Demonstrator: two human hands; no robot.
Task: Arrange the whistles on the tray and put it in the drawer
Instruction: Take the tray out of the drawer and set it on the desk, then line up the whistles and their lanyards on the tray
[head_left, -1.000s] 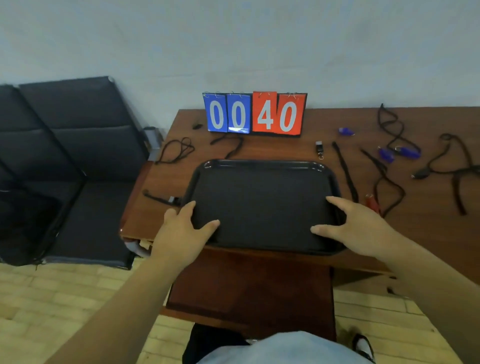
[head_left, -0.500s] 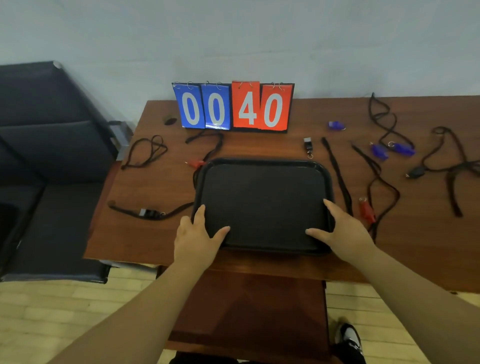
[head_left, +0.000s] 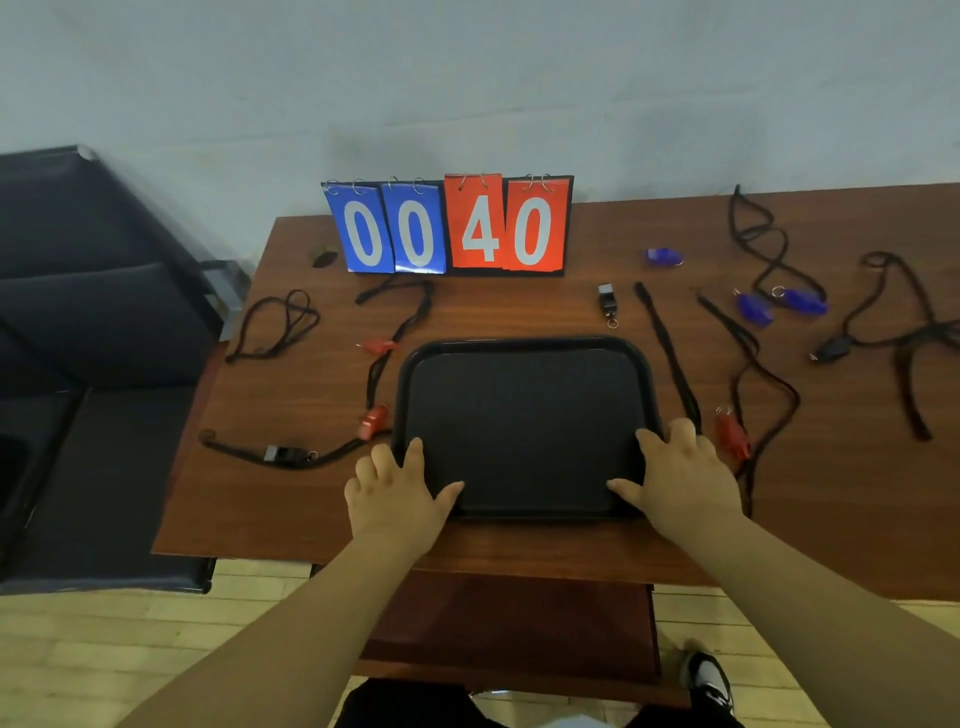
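A black tray (head_left: 524, 358) lies flat in the middle of the brown table (head_left: 571, 306), with nothing on it. My left hand (head_left: 392, 493) grips its near left corner, thumb on top. My right hand (head_left: 680, 480) grips its near right corner the same way. Whistles on black lanyards lie scattered around the tray: red ones at the left (head_left: 373, 421) and right (head_left: 732, 436), a black one at the front left (head_left: 283, 453), a grey one behind the tray (head_left: 607, 299), and blue ones at the back right (head_left: 753, 309).
A flip scoreboard (head_left: 449, 228) reading 00 40 stands at the table's back edge by the wall. Dark padded seats (head_left: 98, 312) sit left of the table. A pulled-out wooden drawer or shelf (head_left: 509, 623) shows below the table's front edge.
Both hands have slid the tray farther onto the table, away from its front edge. My view has shifted, and two red whistles now show left of the tray.
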